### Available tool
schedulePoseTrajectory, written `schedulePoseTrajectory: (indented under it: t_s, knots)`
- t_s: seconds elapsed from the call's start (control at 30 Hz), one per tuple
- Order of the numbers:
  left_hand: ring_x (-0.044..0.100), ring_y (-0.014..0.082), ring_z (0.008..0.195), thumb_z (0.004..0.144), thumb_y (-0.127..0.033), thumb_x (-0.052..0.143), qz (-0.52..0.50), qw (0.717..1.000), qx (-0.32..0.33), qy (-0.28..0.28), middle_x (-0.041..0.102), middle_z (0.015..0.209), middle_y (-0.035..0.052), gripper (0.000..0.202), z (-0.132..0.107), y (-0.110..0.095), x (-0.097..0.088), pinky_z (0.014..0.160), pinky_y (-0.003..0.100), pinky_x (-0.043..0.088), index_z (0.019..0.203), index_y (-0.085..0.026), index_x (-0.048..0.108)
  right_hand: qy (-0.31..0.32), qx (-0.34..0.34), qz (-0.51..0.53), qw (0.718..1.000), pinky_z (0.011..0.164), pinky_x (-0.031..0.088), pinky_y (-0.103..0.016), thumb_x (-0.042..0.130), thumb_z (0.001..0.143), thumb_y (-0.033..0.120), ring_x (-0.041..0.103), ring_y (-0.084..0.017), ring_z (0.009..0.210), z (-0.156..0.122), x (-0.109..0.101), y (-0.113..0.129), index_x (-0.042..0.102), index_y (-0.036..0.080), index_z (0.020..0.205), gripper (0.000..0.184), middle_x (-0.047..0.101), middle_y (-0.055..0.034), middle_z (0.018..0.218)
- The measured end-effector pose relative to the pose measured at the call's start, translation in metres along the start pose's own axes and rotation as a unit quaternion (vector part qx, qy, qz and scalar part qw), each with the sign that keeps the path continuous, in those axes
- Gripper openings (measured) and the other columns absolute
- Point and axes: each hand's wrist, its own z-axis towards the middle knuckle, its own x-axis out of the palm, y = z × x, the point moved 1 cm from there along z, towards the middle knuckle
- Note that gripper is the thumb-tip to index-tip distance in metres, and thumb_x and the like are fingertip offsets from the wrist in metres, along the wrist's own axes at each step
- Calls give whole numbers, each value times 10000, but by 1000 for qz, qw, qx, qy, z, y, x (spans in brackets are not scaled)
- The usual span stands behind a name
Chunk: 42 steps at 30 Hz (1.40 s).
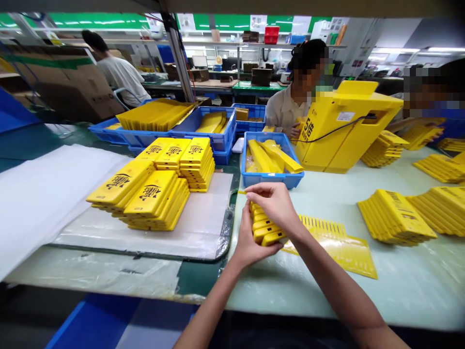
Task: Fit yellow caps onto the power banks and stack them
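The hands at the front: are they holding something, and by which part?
Yes, a stack of flat yellow pieces: the right hand covers its far end from above, the left hand cups its near edge.

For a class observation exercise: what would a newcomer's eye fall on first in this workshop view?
Bright yellow dominates: stacks of flat yellow packs sit on a plastic-covered board left of centre, and a large yellow machine housing stands upper right. In the foreground, the left hand and right hand grip a small stack of yellow packs.

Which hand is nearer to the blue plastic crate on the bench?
Right hand: just in front of the blue plastic crate. Left hand: farther off, below the yellow stack.
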Motion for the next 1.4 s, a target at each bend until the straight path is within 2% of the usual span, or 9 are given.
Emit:
schedulePoseTrajectory:
  t_s: [0.07, 0.17, 0.23, 0.33, 0.53, 0.8, 1.0, 1.23, 1.4]
  knots:
    - [428, 498, 1684, 673, -435, 1040, -13, 999, 26, -26, 392, 1790, 204, 1354, 1, 4, 12, 1373, 734, 403, 1758, -300, 242, 21, 21, 26, 999, 735, 597, -314, 806, 760, 251, 773, -207, 759, 0, -10, 4, 775, 177, 1038, 289, 814, -18, 815]
    - [496, 495, 1624, 664, -453, 1044, -20, 999, 38, -10, 446, 1735, 200, 1332, 5, 9, 8, 1363, 743, 405, 1728, -298, 257, 70, 44, 9, 997, 591, 525, -266, 804, 685, 229, 670, -160, 593, 0, -35, 15, 613, 213, 1244, 591, 719, 79, 715]
    - [513, 496, 1605, 681, -497, 1035, -20, 999, 34, -1, 450, 1722, 210, 1347, 5, 13, 4, 1359, 751, 400, 1734, -291, 221, 121, 61, -59, 989, 525, 462, -246, 797, 696, 229, 605, -143, 539, -1, -51, 25, 570, 219, 1236, 585, 685, 91, 683]
    - [474, 500, 1632, 698, -550, 1018, -16, 999, 36, 7, 410, 1744, 226, 1378, 4, 17, 3, 1376, 747, 367, 1749, -281, 167, 191, 101, -162, 963, 513, 440, -250, 773, 760, 216, 587, -148, 540, -4, -62, 35, 562, 215, 1152, 445, 658, 76, 647]
    - [422, 492, 1660, 696, -614, 1007, 2, 999, 36, 8, 354, 1772, 219, 1397, 3, 18, 5, 1400, 713, 336, 1755, -286, 156, 135, 60, -278, 949, 591, 413, -261, 753, 839, 155, 575, -149, 611, -6, -49, 40, 516, 232, 1087, 352, 646, 69, 698]
    - [431, 478, 1646, 680, -543, 1026, 15, 999, 41, 7, 394, 1733, 210, 1400, 2, 16, 4, 1392, 707, 350, 1754, -288, 165, 133, 17, -363, 922, 700, 418, -318, 742, 855, 96, 659, -210, 726, -12, -34, 39, 465, 255, 1064, 381, 679, 45, 775]
    - [454, 467, 1622, 660, -524, 1044, 10, 999, 32, -1, 414, 1713, 175, 1394, 2, 15, 5, 1388, 718, 358, 1759, -323, 211, 127, -18, -375, 918, 705, 418, -328, 749, 832, 82, 676, -226, 744, -15, -30, 35, 462, 270, 1053, 408, 679, 43, 774]
    - [426, 444, 1635, 667, -464, 1049, 2, 1000, 29, 9, 394, 1711, 151, 1422, 1, 14, 5, 1406, 707, 344, 1781, -349, 173, 143, -52, -377, 914, 698, 411, -320, 703, 840, 61, 675, -223, 724, -17, -25, 35, 444, 278, 1031, 387, 660, 50, 751]
    - [435, 450, 1626, 674, -488, 1042, -6, 1000, 23, 19, 379, 1709, 153, 1425, 3, 13, 5, 1400, 717, 345, 1780, -357, 152, 137, -53, -381, 913, 705, 409, -319, 713, 837, 54, 677, -221, 738, -18, -25, 36, 444, 278, 1008, 389, 664, 46, 769]
